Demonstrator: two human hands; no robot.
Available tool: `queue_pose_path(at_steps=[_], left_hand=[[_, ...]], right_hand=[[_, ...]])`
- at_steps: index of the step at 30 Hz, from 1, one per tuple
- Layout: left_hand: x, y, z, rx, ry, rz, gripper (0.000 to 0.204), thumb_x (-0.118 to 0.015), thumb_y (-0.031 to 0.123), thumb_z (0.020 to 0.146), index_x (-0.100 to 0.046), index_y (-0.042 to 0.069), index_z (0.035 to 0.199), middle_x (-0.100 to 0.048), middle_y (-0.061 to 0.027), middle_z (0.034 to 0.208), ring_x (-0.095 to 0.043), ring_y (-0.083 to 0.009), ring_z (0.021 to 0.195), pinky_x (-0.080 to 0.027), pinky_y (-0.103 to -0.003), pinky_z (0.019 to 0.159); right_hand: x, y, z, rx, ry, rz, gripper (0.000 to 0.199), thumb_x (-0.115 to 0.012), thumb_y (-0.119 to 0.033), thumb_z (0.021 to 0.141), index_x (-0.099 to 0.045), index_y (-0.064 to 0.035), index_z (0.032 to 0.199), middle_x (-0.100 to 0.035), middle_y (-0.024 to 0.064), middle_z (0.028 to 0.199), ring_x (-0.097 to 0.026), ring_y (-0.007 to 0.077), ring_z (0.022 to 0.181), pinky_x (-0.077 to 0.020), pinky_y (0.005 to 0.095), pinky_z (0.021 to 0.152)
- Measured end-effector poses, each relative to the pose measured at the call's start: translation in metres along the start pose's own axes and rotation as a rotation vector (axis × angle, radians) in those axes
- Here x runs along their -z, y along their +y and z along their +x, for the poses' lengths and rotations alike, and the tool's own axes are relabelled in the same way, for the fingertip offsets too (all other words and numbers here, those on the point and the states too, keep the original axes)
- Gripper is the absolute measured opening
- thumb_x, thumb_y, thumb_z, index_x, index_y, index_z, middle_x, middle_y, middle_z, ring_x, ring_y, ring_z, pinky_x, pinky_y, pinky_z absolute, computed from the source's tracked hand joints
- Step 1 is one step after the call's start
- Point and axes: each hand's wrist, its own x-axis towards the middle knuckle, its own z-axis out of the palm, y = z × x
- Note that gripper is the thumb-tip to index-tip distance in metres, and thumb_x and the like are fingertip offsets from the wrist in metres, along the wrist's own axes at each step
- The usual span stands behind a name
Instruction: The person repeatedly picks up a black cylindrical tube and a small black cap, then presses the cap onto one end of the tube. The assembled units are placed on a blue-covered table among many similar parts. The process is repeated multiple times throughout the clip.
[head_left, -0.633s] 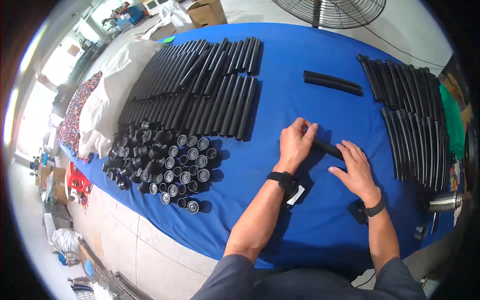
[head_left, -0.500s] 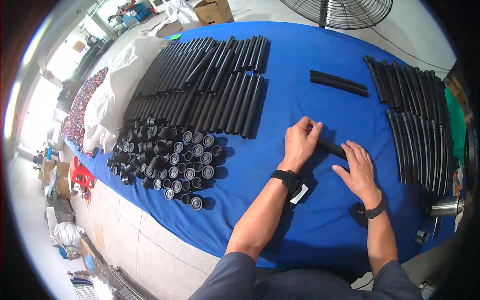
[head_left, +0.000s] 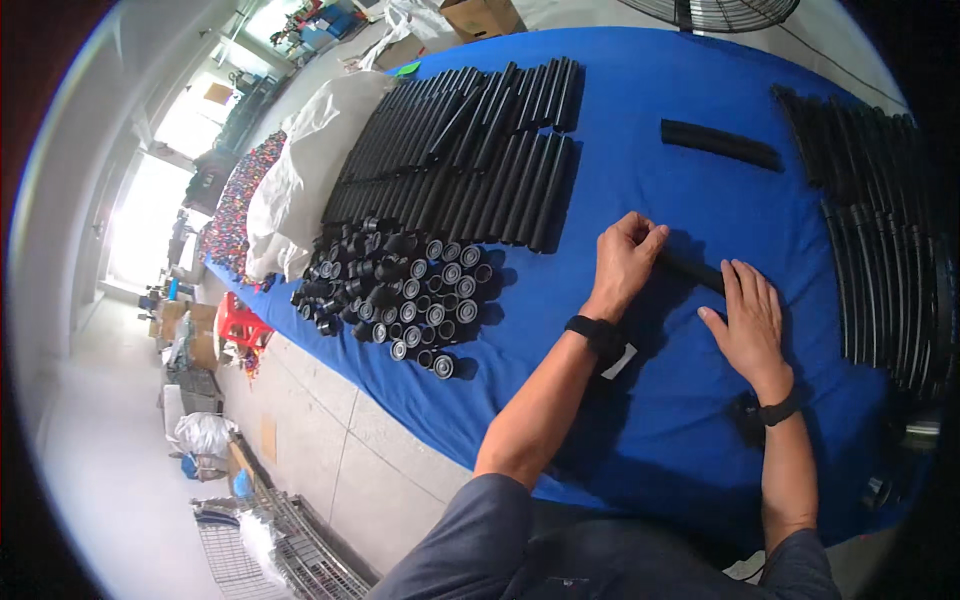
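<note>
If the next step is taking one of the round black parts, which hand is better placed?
Probably the left hand: at the left end of the black tube, it is nearer the round black parts. The right hand, at the other end, would reach farther.

**Black tube point(head_left: 692, 273) in hand over a blue-covered table point(head_left: 620, 150)**

The left hand point(head_left: 628, 262) pinches one end of the tube with bunched fingers. The right hand point(head_left: 752, 325) rests on the other end, fingers extended and thumb apart. Beyond them lies more black tubing point(head_left: 720, 145). To the left are rows of black tubes point(head_left: 470, 150), with a cluster of round black caps point(head_left: 400, 285) nearer the person and white plastic sheeting point(head_left: 310, 170) alongside. Slender black pieces point(head_left: 885, 260) fill the right side. A red stool point(head_left: 240, 322) stands on the floor.
</note>
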Motion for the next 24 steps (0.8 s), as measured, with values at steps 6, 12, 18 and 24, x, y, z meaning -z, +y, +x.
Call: queue_pose_path(at_steps=[6,12,18,24], left_hand=[[0.079,0.039,-0.036,-0.381,0.006,0.757,0.017,-0.079,0.015,0.086,-0.069,0.002,0.087,-0.068,-0.0123,0.077,-0.067,-0.0248,0.068,-0.052,-0.035,0.063],[0.170,0.041,-0.055,-0.057,-0.042,1.384,0.034,-0.073,0.022,0.084,-0.071,0.014,0.117,-0.062,-0.0147,0.110,-0.068,-0.0351,0.097,-0.057,-0.047,0.081],[0.178,0.028,-0.050,0.007,-0.087,1.501,0.026,-0.060,0.014,0.090,-0.069,0.012,0.114,-0.058,-0.0178,0.111,-0.067,-0.0354,0.103,-0.057,-0.051,0.078],[0.188,0.031,-0.050,-0.038,-0.081,1.478,0.038,-0.072,0.012,0.081,-0.070,0.012,0.118,-0.060,-0.0168,0.110,-0.067,-0.0371,0.097,-0.057,-0.048,0.080]], right_hand=[[-0.001,0.013,-0.005,-0.052,0.033,-0.025,0.069,-0.072,-0.035,0.092,-0.049,0.0041,0.144,-0.051,0.0210,0.145,-0.046,0.0352,0.138,-0.0336,0.0479,0.117],[0.002,0.012,-0.004,-0.060,0.028,0.036,0.068,-0.072,-0.035,0.092,-0.050,0.0040,0.143,-0.052,0.0203,0.145,-0.045,0.0338,0.139,-0.0321,0.0470,0.119],[0.004,0.011,-0.005,-0.084,0.010,0.036,0.068,-0.072,-0.035,0.092,-0.050,0.0036,0.144,-0.051,0.0190,0.146,-0.044,0.0333,0.140,-0.0317,0.0464,0.119],[0.006,0.004,-0.003,-0.081,-0.011,0.048,0.070,-0.073,-0.035,0.092,-0.048,0.0034,0.145,-0.051,0.0187,0.146,-0.044,0.0335,0.140,-0.0317,0.0471,0.120]])
